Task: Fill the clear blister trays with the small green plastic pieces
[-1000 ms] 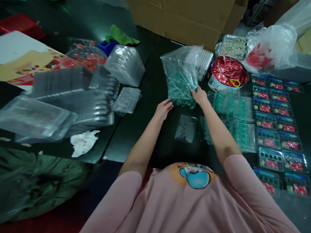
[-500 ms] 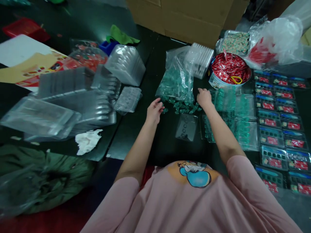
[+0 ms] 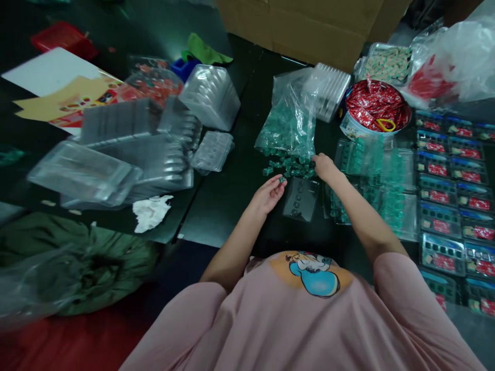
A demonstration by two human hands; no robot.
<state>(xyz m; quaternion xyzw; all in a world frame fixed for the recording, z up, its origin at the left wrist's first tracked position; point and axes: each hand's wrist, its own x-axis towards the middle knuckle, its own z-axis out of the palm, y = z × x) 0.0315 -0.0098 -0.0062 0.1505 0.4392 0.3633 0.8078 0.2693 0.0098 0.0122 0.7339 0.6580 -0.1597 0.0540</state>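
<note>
My left hand (image 3: 269, 194) is closed in a pinch on a small green piece (image 3: 282, 180), just left of a clear blister tray (image 3: 301, 199). Loose green pieces (image 3: 290, 166) lie beyond it, at the mouth of a clear bag (image 3: 290, 121) holding more of them. My right hand (image 3: 324, 167) is at the right edge of the loose pieces, by the bag's lower corner. Its fingers are bent together, and what they hold, if anything, is hidden. Green-filled trays (image 3: 363, 190) lie partly under my right forearm.
Stacked clear trays (image 3: 116, 165) fill the left side, with a crumpled white tissue (image 3: 151, 213) in front. A round tin (image 3: 377, 108) of red packets with yellow-handled scissors stands behind the green trays. Packed sets (image 3: 441, 196) stand in rows at the right. A cardboard box (image 3: 297, 26) is at the back.
My left hand has moved right, toward the blister tray, and now shows a green piece at its fingertips. My right hand has drawn slightly nearer to me. The whole view has shifted a little.
</note>
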